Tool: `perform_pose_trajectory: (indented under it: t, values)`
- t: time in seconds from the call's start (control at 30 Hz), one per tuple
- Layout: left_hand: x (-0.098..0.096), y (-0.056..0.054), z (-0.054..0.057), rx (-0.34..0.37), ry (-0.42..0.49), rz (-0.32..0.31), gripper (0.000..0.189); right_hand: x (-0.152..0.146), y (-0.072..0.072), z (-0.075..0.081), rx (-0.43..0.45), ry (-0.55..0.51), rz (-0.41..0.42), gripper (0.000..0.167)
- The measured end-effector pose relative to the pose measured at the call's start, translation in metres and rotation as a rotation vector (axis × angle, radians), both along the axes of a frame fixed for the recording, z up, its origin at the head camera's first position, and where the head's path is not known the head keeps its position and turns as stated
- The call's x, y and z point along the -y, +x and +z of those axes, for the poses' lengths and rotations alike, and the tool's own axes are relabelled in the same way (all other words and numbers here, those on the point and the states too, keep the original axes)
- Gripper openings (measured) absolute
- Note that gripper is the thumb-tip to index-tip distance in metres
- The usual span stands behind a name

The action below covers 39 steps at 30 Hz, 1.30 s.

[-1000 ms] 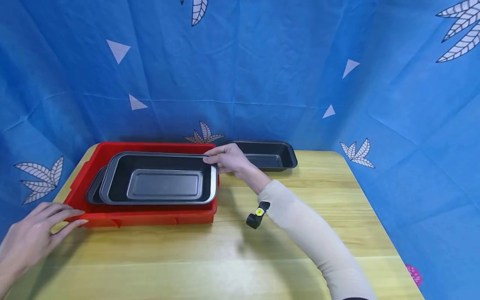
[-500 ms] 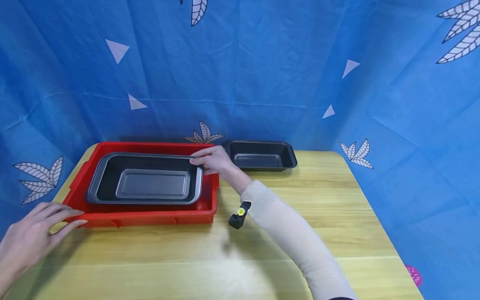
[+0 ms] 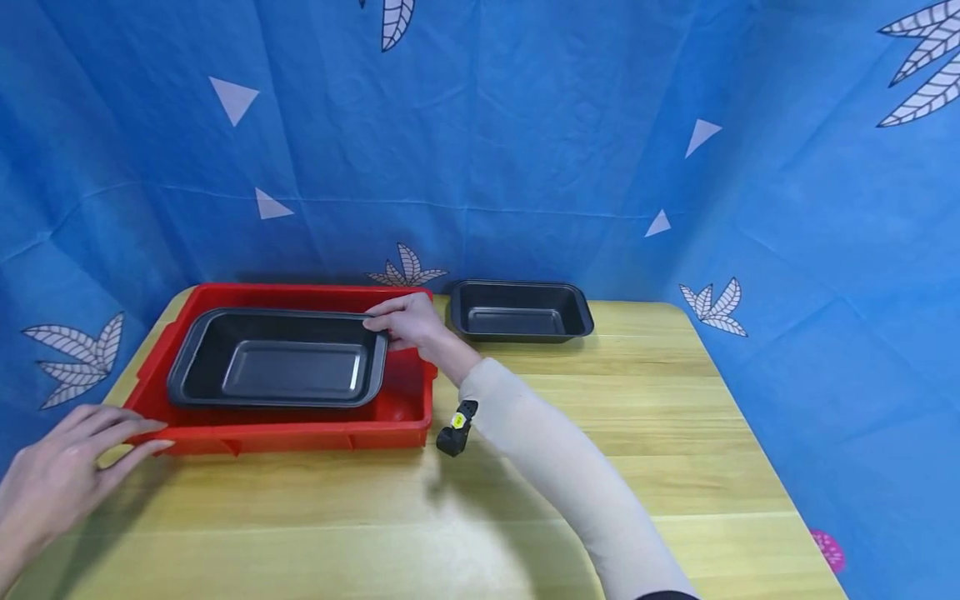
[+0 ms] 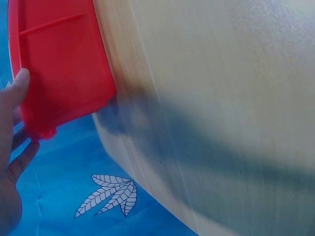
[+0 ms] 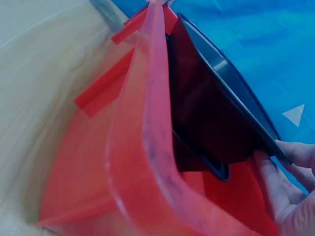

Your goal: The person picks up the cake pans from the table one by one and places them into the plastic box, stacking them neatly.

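Observation:
A dark loaf pan (image 3: 288, 371) is over the inside of a red plastic bin (image 3: 322, 437), its long side along the bin's length. My right hand (image 3: 412, 323) pinches the rim at the pan's right end, thumb on top and fingers underneath. In the right wrist view, the rim of another dark pan (image 5: 220, 172) shows lower in the bin, mostly hidden by the held pan. At the bin's near left corner, my left hand (image 3: 67, 467) grips the rim between thumb and fingers.
Another dark loaf pan (image 3: 517, 321) stands at the back of the wooden table (image 3: 615, 417), just right of the bin. A blue patterned cloth (image 3: 480, 150) hangs behind and beside the table.
My right hand has carried the loaf pan left and slightly down, so it now covers the lower pan in the head view. The left hand and bin stay put.

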State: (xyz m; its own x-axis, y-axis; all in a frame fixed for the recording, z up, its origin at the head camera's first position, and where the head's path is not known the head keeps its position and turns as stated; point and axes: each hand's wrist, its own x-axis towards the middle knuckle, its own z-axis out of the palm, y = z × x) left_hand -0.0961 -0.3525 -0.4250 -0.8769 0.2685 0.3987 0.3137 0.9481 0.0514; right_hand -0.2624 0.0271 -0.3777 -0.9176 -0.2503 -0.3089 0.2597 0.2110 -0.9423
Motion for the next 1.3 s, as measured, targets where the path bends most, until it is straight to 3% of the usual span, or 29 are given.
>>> perform_pose_trajectory:
  t: [0.1,0.3,0.67,1.3]
  values:
    - [0.000,0.001,-0.001,-0.015,0.005,0.001,0.101,0.005,-0.002,-0.001,-0.013,0.008,0.007,0.025]
    - [0.001,-0.001,-0.002,-0.004,-0.003,0.000,0.100,0.017,-0.003,-0.005,-0.017,0.035,-0.028,0.021]
    - [0.001,-0.001,-0.003,-0.052,0.015,-0.030,0.102,0.030,0.000,-0.015,-0.007,0.082,-0.086,0.021]
    - [0.004,-0.004,-0.006,-0.131,0.016,-0.063,0.106,0.026,-0.004,-0.017,0.016,0.070,-0.031,0.022]
